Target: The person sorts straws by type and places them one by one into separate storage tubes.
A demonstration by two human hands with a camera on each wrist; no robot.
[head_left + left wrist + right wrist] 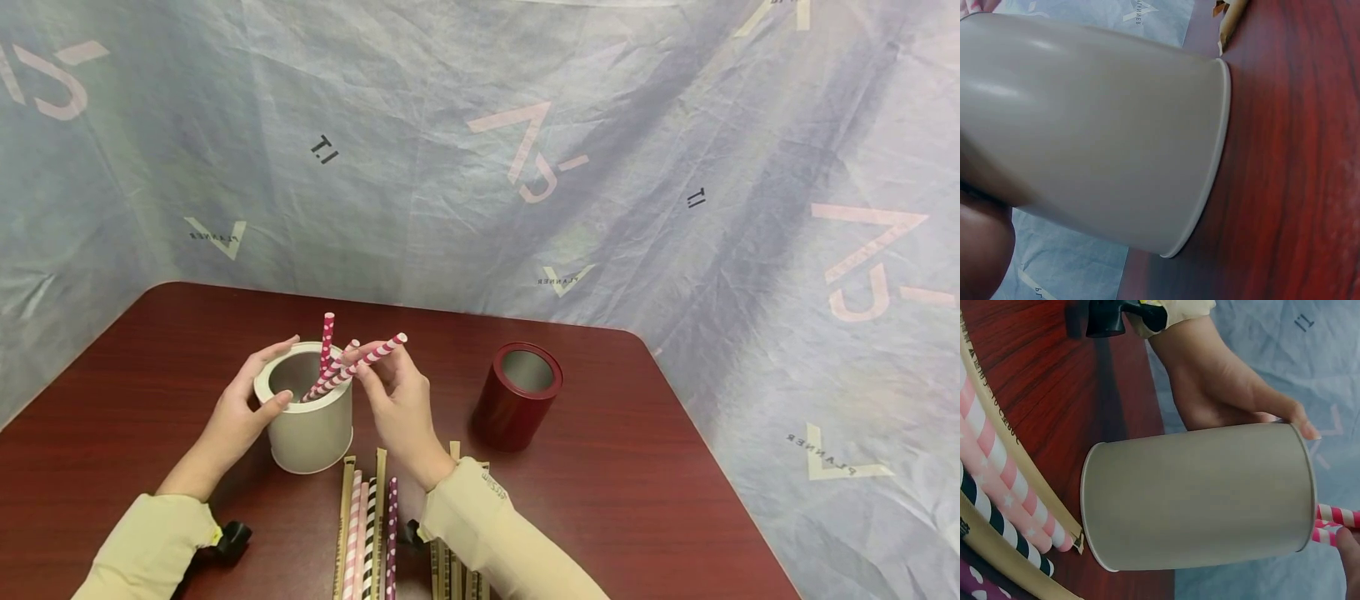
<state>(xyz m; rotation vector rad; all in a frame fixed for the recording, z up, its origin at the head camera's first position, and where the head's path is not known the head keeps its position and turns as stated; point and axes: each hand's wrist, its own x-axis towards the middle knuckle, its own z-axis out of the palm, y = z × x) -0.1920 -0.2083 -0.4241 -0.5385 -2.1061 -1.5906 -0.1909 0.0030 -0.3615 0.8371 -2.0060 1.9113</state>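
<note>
My left hand (pixel 242 404) grips a white canister (pixel 311 437) at its rim, thumb on the near side and fingers round the far side. The canister stands upright on the table. My right hand (pixel 401 404) pinches a pink-and-white striped paper straw (pixel 384 348), which slants with its lower end inside the canister. Beside it in the opening are a spotted straw (pixel 327 342), nearly upright, and another straw (pixel 353 344) partly hidden by the fingers. The right wrist view shows the canister wall (pixel 1197 497) side-on, with straws (pixel 1338 515) protruding past its rim.
A dark red open canister (pixel 517 404) stands to the right. Near the front lie striped and spotted straws (pixel 368 542) with paper-wrapped ones; more wrapped straws (pixel 455 575) lie partly under the right sleeve. A printed cloth (pixel 420 183) hangs behind the wooden table (pixel 637 492).
</note>
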